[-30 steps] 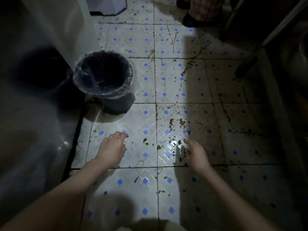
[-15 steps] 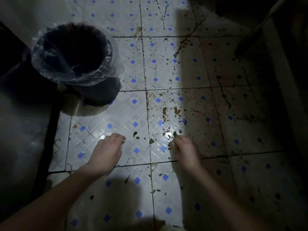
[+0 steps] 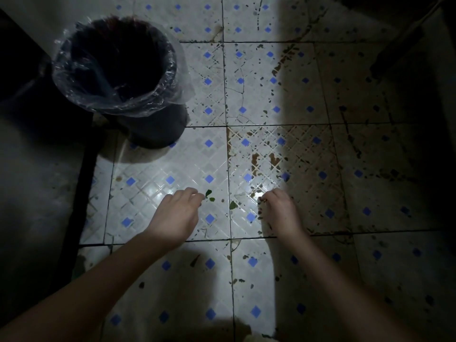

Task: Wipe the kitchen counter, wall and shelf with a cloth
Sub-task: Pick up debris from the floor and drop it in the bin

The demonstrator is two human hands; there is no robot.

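Down on the floor (image 3: pixel 246 95), glossy white tile with blue diamond insets and brown stains, both hands reach low. Fingers of left hand (image 3: pixel 175 215) curled, tips just beside torn green leaf scrap (image 3: pixel 208 193). The right hand (image 3: pixel 281 213) is curled onto tile. Whether either grips anything: cannot tell. Round dark bin (image 3: pixel 153 129), crinkled clear liner (image 3: pixel 118 104), rear left. Where the cloth is: cannot tell.

Dim, slightly soft — one pale pool of light on the floor (image 3: pixel 209 149) at centre, with a glare spot; deep shadow left and right, corners black.
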